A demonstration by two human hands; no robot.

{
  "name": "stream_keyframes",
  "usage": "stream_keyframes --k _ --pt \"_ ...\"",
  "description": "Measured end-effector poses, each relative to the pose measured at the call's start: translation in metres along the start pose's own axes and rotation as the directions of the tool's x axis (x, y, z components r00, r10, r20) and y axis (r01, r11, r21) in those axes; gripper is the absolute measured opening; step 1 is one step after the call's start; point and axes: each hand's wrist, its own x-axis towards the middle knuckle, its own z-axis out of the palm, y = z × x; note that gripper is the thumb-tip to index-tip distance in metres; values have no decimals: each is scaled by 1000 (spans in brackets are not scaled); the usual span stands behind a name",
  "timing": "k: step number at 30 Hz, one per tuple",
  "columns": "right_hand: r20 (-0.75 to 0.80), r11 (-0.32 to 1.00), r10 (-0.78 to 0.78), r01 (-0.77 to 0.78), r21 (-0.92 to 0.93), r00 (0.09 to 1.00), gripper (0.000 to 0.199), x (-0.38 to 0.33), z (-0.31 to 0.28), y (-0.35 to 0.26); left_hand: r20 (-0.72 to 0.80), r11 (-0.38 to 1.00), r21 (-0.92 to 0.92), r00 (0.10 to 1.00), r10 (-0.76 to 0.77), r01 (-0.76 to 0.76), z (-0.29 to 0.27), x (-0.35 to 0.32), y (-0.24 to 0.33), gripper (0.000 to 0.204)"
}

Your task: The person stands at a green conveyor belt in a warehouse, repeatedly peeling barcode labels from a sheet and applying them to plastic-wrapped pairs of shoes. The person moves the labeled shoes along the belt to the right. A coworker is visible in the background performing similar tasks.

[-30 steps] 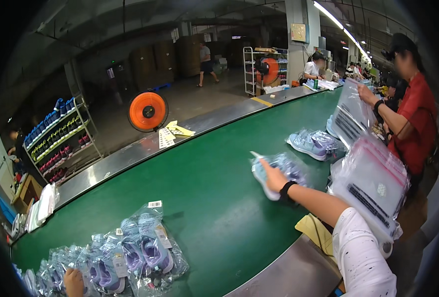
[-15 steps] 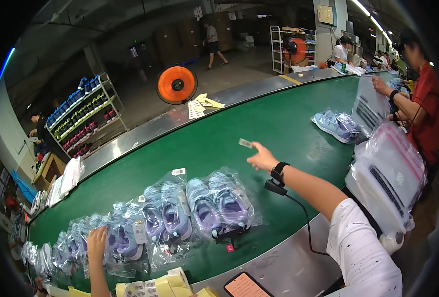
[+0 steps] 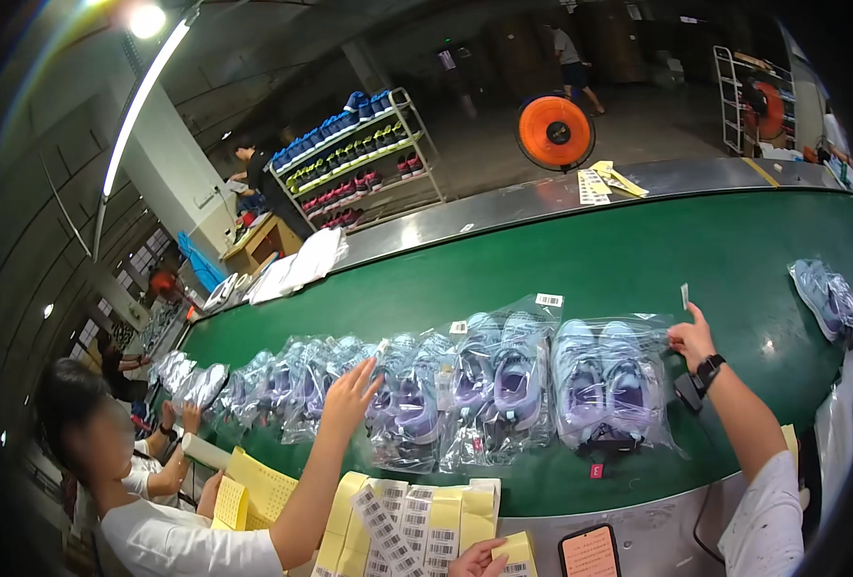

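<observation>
My right hand is over the green belt, just right of the nearest bagged pair of shoes. A small white barcode sticker is held at its raised index fingertip. That pair of light blue and purple sneakers lies in a clear plastic bag with a pink tag below. Beside it, another bagged pair carries a barcode sticker on its upper corner. At the lower edge my left hand, partly cut off, pinches a yellow sticker sheet. More barcode sheets lie fanned out to its left.
A co-worker's hand reaches over the bagged row from the left. A phone lies on the metal edge. Another bagged pair is at far right. Beyond the green belt stand an orange fan and a shoe rack.
The view has swung left, bringing the co-worker and the sticker sheets into sight. My right hand, still with the sticker, is now closer to the nearest bagged pair.
</observation>
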Motion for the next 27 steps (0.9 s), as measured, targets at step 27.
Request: stream_keyframes --k 27 --pt "304 931 249 -141 -338 919 11 49 4 -29 -82 993 114 997 -3 12 34 4 -4 27"
